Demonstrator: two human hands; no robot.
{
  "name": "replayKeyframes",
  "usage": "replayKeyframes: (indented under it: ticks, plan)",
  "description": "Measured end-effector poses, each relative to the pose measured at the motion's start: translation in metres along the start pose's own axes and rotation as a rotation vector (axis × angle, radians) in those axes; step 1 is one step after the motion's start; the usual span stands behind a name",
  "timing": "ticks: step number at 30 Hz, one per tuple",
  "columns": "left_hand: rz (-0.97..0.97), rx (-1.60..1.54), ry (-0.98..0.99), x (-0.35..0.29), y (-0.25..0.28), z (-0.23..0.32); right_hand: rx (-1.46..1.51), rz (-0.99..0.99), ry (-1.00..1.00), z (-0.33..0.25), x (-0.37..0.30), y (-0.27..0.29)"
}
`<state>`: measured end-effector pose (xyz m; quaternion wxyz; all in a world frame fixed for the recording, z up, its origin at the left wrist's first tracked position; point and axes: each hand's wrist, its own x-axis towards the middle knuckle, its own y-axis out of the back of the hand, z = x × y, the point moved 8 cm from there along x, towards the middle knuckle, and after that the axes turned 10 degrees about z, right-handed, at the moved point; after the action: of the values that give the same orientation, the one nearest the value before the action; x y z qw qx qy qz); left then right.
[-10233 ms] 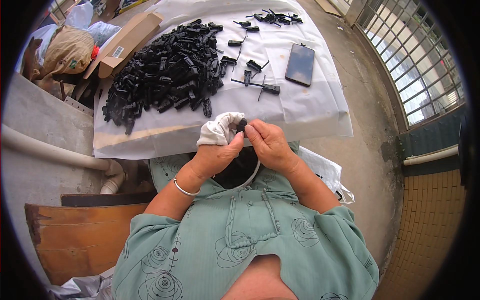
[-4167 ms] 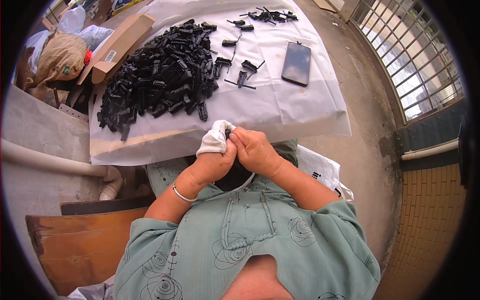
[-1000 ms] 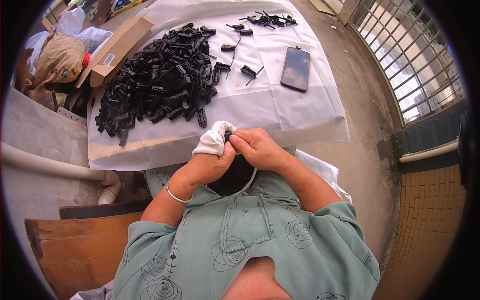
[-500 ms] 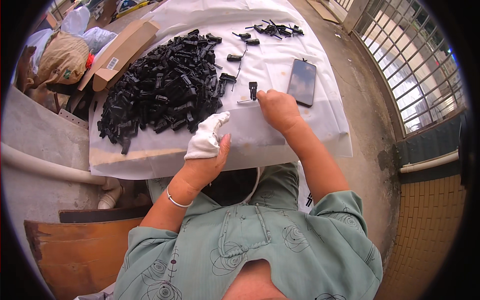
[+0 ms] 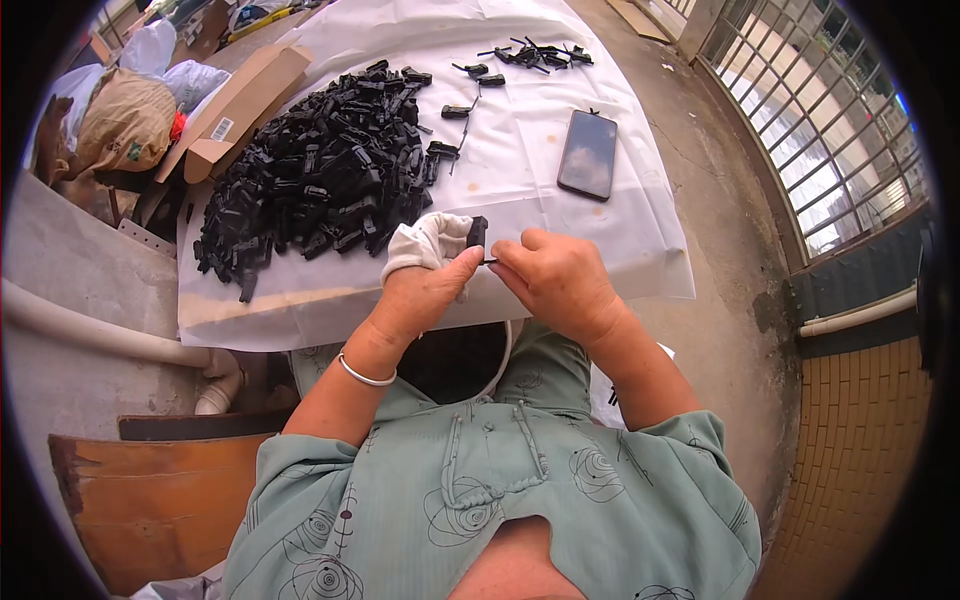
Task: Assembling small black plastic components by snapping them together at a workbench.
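My left hand (image 5: 425, 290) holds a white cloth (image 5: 425, 240) together with a small black plastic part (image 5: 478, 232), pinched between thumb and fingers. My right hand (image 5: 558, 280) is closed next to it, its fingertips on a thin black piece at the part's lower end. Both hands hover above the near edge of a white sheet (image 5: 520, 180). A large heap of black plastic parts (image 5: 320, 180) lies on the sheet, just beyond my left hand.
A dark phone (image 5: 588, 152) lies on the sheet to the right. Several loose black parts (image 5: 530, 55) lie at the far end. A cardboard box (image 5: 235, 110) and a brown sack (image 5: 115, 125) sit at left. A white pipe (image 5: 90, 325) and a metal grille (image 5: 810, 120) flank the area.
My right hand, stretched out over the sheet half a second ago, has come back to my left hand. The two now meet on the small black part.
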<state>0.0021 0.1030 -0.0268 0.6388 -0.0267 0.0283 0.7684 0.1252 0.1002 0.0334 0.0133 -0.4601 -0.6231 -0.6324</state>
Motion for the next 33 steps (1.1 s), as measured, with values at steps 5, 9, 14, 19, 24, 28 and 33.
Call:
replayKeyframes:
  ticks: [5,9,14,19,24,28,33]
  plan:
    - [-0.087,-0.070,-0.024,-0.008,-0.006,0.005,0.340,0.050,0.022,-0.007,-0.002,0.003]
    - [-0.159,0.001,-0.023,-0.011,-0.009,0.009,0.243,-0.030,0.118,-0.019,-0.006,-0.007]
    - [-0.191,0.046,-0.105,-0.019,-0.008,0.019,0.492,0.188,-0.263,0.003,-0.004,0.007]
    - [-0.269,-0.065,-0.075,-0.030,-0.009,0.019,0.778,0.128,-0.572,0.019,-0.016,-0.024]
    - [-0.053,0.030,-0.277,-0.026,0.003,0.018,0.809,0.081,-0.472,0.007,-0.014,-0.022]
    - [0.038,0.378,-0.491,-0.033,0.001,0.031,0.793,0.004,-0.487,0.001,-0.016,-0.033]
    - [0.122,0.488,-0.743,-0.039,0.001,0.036,0.796,0.083,-0.558,0.003,-0.022,-0.047]
